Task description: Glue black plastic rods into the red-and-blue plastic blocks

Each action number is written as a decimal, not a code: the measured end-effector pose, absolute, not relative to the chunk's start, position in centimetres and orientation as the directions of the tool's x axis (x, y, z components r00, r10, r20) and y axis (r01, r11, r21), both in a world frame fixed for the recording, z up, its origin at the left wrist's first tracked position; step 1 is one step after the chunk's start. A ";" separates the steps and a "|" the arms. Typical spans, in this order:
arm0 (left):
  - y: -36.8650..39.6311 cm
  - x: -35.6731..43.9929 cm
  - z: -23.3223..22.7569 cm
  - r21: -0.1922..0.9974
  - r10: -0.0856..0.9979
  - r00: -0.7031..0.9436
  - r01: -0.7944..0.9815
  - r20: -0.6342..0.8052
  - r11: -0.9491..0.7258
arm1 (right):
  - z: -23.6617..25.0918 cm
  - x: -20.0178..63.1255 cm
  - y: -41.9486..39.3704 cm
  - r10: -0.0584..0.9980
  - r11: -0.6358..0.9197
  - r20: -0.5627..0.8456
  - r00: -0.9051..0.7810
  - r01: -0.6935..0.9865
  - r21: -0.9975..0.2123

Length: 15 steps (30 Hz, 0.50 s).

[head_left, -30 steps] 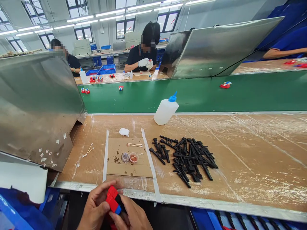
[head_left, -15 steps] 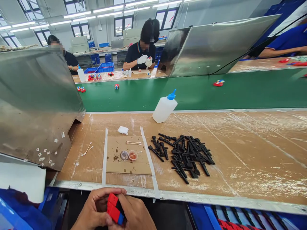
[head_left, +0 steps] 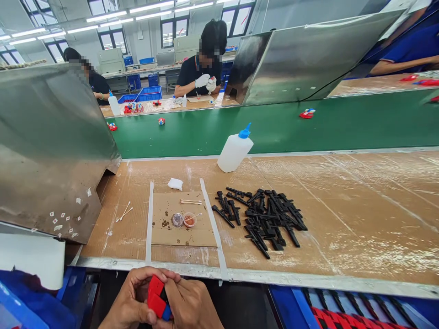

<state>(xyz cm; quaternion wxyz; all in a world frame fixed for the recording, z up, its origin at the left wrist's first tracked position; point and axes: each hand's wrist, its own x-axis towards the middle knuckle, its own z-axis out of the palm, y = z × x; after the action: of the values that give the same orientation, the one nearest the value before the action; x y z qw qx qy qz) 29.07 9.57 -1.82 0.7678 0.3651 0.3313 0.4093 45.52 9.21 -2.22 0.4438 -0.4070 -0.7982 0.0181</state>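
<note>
Your left hand (head_left: 132, 297) is clamped on the red toy part (head_left: 156, 294), thumb at its lower left, and your right hand (head_left: 195, 301) grips its other side, where black and blue show. The part sits between your hands, on your side of the table's (head_left: 350, 210) near edge. Past that edge, a cardboard sheet (head_left: 202, 235) lies between two strips of tape (head_left: 210, 219), with two small cups (head_left: 177, 220) on it. A heap of gun-shaped black pieces (head_left: 260, 214) sits beyond the right strip; the table stretches wide to its right. A metal panel (head_left: 61, 160) bounds your left, a green belt (head_left: 274, 137) the far edge.
</note>
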 end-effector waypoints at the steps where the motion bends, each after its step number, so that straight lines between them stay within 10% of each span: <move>1: 9.6 28.9 -2.1 0.841 0.874 0.452 -0.390 -0.181 0.375 | -2.3 45.4 9.2 0.665 0.671 0.698 -0.266 0.623 -0.401; 7: 9.5 28.7 -2.9 0.913 0.913 0.398 -0.400 0.088 0.086 | -1.9 46.0 8.7 0.679 0.649 0.716 -0.164 0.590 -0.480; 15: 9.5 30.3 -1.5 0.920 0.966 0.234 -0.391 0.109 -0.009 | -0.9 47.2 7.8 0.715 0.641 0.651 -0.255 0.611 -0.464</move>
<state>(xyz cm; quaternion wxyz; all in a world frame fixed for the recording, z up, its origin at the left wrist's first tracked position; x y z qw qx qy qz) 30.29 9.45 -1.47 0.6325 0.4655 0.3090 0.5364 47.22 7.80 -0.85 0.4431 -0.4197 -0.7900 0.0584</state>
